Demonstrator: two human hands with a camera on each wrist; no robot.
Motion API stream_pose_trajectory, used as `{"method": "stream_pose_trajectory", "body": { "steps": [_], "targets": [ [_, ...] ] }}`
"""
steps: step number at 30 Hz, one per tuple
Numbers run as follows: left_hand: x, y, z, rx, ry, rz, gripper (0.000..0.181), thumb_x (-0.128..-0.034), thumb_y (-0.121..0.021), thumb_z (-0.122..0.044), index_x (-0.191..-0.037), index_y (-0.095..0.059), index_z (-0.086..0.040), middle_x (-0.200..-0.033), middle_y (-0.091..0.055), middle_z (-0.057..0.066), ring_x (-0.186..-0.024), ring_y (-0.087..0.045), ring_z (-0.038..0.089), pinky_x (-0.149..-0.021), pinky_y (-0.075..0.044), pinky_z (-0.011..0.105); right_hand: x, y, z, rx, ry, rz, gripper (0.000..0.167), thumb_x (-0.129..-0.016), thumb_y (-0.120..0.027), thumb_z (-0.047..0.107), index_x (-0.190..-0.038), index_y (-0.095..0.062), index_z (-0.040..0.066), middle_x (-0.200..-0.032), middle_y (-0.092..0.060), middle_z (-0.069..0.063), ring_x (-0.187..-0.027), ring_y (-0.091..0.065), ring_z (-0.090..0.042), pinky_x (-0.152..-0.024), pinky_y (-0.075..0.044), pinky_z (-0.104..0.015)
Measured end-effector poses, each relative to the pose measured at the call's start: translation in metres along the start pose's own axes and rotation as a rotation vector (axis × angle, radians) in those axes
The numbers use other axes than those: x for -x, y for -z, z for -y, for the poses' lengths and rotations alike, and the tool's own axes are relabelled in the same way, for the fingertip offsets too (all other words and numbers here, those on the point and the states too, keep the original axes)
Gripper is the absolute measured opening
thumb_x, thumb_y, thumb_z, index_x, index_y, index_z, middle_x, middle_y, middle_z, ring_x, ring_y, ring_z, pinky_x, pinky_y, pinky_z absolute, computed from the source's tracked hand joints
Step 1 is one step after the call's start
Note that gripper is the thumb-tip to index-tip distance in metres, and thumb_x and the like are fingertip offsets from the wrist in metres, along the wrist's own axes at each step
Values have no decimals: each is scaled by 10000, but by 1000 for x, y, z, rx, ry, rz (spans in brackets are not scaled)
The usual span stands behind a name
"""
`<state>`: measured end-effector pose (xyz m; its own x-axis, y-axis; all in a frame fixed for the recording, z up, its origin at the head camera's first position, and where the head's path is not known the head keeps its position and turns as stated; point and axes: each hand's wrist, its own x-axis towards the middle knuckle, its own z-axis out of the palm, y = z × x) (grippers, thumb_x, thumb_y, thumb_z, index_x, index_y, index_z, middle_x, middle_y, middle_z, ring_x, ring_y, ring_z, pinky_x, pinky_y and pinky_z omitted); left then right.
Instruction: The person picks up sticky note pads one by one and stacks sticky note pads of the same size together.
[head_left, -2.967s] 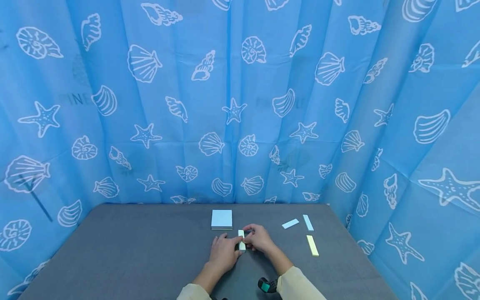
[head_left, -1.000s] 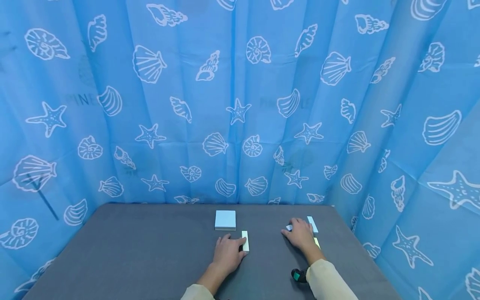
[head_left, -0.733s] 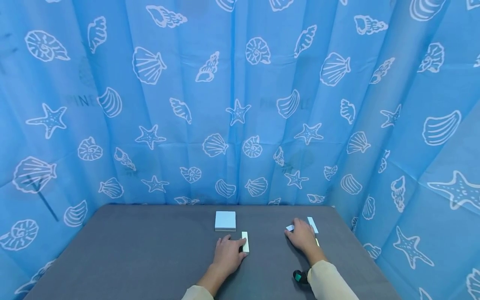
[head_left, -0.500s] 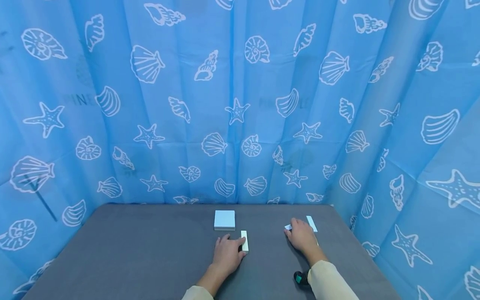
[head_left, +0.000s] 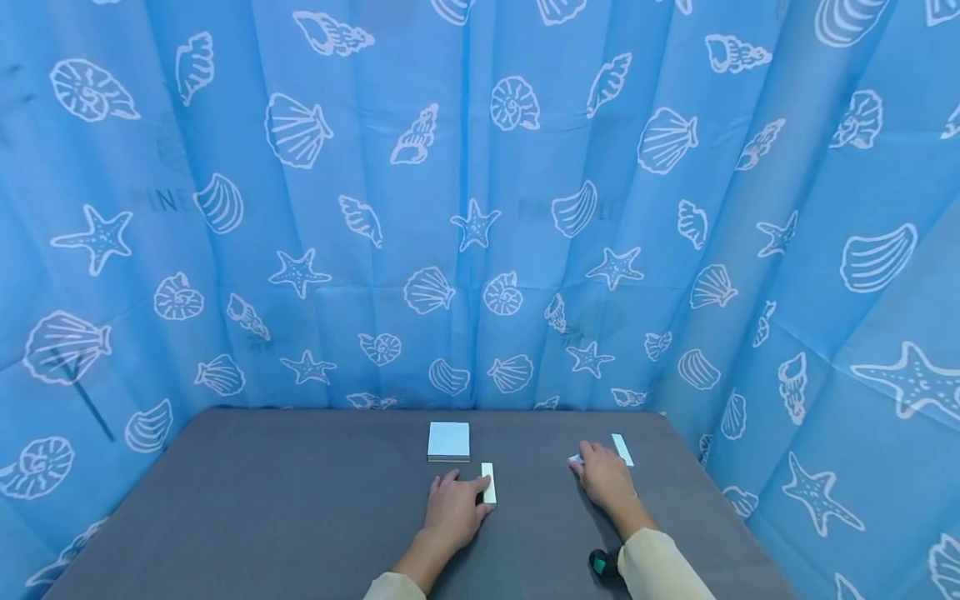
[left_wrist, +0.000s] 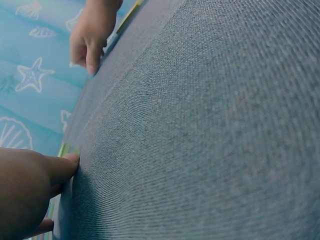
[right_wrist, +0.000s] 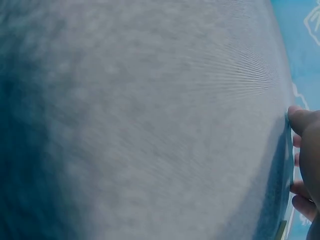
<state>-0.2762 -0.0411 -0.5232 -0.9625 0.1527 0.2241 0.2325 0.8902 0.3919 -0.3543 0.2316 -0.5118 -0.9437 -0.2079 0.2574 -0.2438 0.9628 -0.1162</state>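
Note:
My left hand [head_left: 453,510] holds a narrow, pale yellow-green stack of sticky-note strips [head_left: 488,469] between thumb and index finger, flat on the table. In the left wrist view, the thumb lies against the green edge of this stack [left_wrist: 64,149]. Farther right, my right hand [head_left: 606,479] pinches a light blue sticky-note strip [head_left: 574,458], mostly hidden by the fingers, at table level. Just beyond that hand lies another light blue strip [head_left: 622,450]. A yellow strip [left_wrist: 131,15] is almost wholly covered by the right hand in the head view.
A square stack of sticky notes [head_left: 448,438], light blue on top, lies beyond the left hand. The grey cloth-covered table [head_left: 300,500] ends at a blue shell-patterned curtain [head_left: 465,208]. A black device with a green patch [head_left: 600,562] sits by the right sleeve.
The right hand has left the yellow-green stack and moved right to the light blue strip, then closed its fingers on it. The left hand has stayed at the stack.

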Motion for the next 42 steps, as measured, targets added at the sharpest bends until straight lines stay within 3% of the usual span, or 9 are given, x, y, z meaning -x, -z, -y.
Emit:
{"method": "stream_pose_trajectory", "body": {
  "steps": [8, 20, 25, 30, 36, 42],
  "targets": [
    [-2, -1, 3, -7, 16, 2, 427, -835, -763, -326, -1240, -687, -215, -1190, -673, 72, -1231, -511, 365, -1003, -335, 640, 2, -1, -6, -71, 23, -62, 193, -928, -666, 269, -877, -570, 110, -798, -572, -46, -693, -536, -224, -631, -452, -447],
    [-1, 1, 3, -2, 13, 4, 429, -838, -759, -330, -1244, -685, -213, -1195, -671, 77, -1231, -510, 366, -1007, -331, 638, 5, -3, -9, -163, -27, -62, 152, -928, -668, 268, -903, -616, 128, -870, -627, -40, -753, -574, -217, -685, -473, -458],
    [0, 1, 2, -2, -6, -9, 426, -833, -764, -326, -1236, -690, -209, -1183, -676, 77, -1219, -519, 372, -998, -341, 639, 8, -4, -9, -238, -63, -109, 106, -935, -658, 210, -874, -642, 126, -848, -636, -33, -737, -569, -212, -684, -464, -463],
    [0, 0, 1, -4, -23, -12, 424, -829, -767, -320, -1230, -692, -204, -1177, -679, 72, -1208, -526, 376, -988, -351, 638, 8, -5, -12, -296, -140, -117, 54, -889, -704, 143, -895, -691, 91, -923, -683, -90, -841, -630, -294, -754, -482, -509],
    [1, 1, -1, 3, -20, -7, 423, -829, -769, -305, -1230, -691, -197, -1183, -678, 58, -1211, -524, 375, -993, -347, 639, 7, -8, -14, -370, -259, -91, 254, -861, -729, 133, -1053, -677, -25, -1051, -659, -210, -981, -607, -393, -827, -465, -542],
    [1, 1, 0, 0, -25, -12, 425, -828, -767, -312, -1231, -691, -199, -1178, -680, 61, -1208, -527, 374, -989, -349, 638, 5, -9, -12, -377, -293, -88, 416, -859, -733, 153, -1159, -618, -110, -1157, -609, -290, -1083, -565, -449, -900, -440, -568]
  ]
}}
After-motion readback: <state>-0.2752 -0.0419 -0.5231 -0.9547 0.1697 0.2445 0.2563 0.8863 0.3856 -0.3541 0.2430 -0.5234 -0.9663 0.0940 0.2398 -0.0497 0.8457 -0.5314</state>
